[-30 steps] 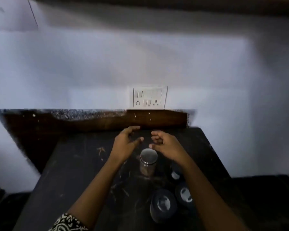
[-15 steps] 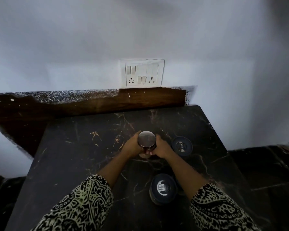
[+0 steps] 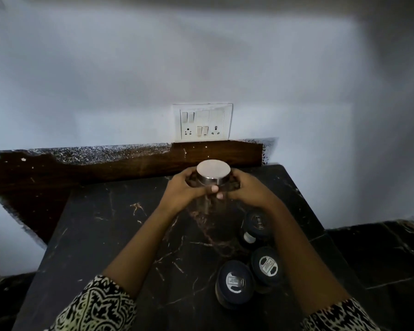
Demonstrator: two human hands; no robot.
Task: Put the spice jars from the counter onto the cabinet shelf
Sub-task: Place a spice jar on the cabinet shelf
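Observation:
A glass spice jar with a flat steel lid (image 3: 213, 173) is held up above the black marble counter (image 3: 120, 235), near its back edge. My left hand (image 3: 181, 191) grips its left side and my right hand (image 3: 247, 191) grips its right side. The jar's lower body shows blurred below my fingers. Three jars with dark blue lids stand on the counter at the right: one at the front (image 3: 235, 281), one just behind it (image 3: 267, 265), and one farther back (image 3: 257, 222) beside my right forearm. No cabinet shelf is in view.
A white switch and socket plate (image 3: 202, 123) is on the wall behind the counter. A brown wooden backsplash strip (image 3: 129, 163) runs along the counter's back. Dark floor tiles (image 3: 380, 254) lie to the right of the counter.
Both hands closed around the steel-lidded jar and lifted it off the counter, up and toward the back wall. The dark-lidded jars stayed in place.

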